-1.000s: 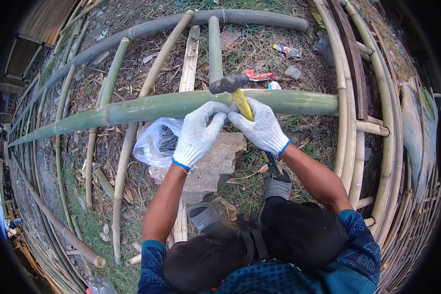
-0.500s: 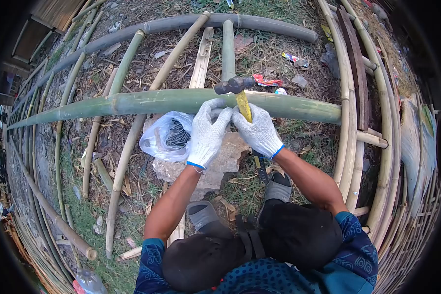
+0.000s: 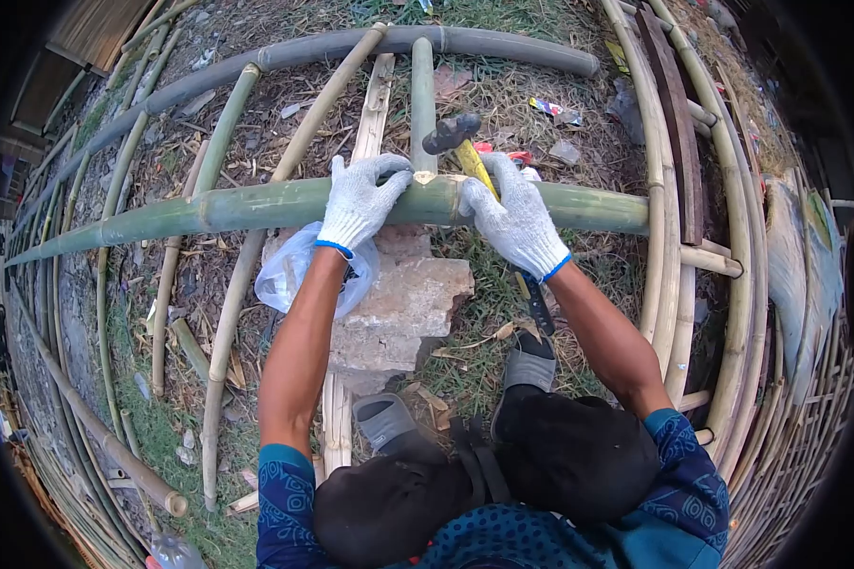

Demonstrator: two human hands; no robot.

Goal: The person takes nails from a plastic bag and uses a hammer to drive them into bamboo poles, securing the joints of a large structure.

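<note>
A thick green bamboo pole (image 3: 256, 204) lies crosswise in front of me. My left hand (image 3: 365, 201), in a white knit glove, rests on it with fingers curled over the top; whether anything small is between the fingertips is hidden. My right hand (image 3: 517, 216), gloved too, is closed round the yellow handle of a hammer (image 3: 470, 159) and touches the pole. The dark hammer head tilts up beyond the pole. Between my hands, an upright bamboo piece (image 3: 423, 104) meets the pole at a pale cut notch. A clear plastic bag (image 3: 359, 284) sits beneath my left forearm.
A broken concrete slab (image 3: 403, 308) lies under the pole. A black-and-yellow tool (image 3: 538, 305) is near my right foot. A grey bamboo pole (image 3: 332, 49) runs across the far side, and several bamboo rails (image 3: 669, 190) with a dark plank (image 3: 676, 123) stand at right.
My hands have moved apart along the pole, the left going leftward and up, the right rightward. The hammer has risen slightly with my right hand, and the notch now shows.
</note>
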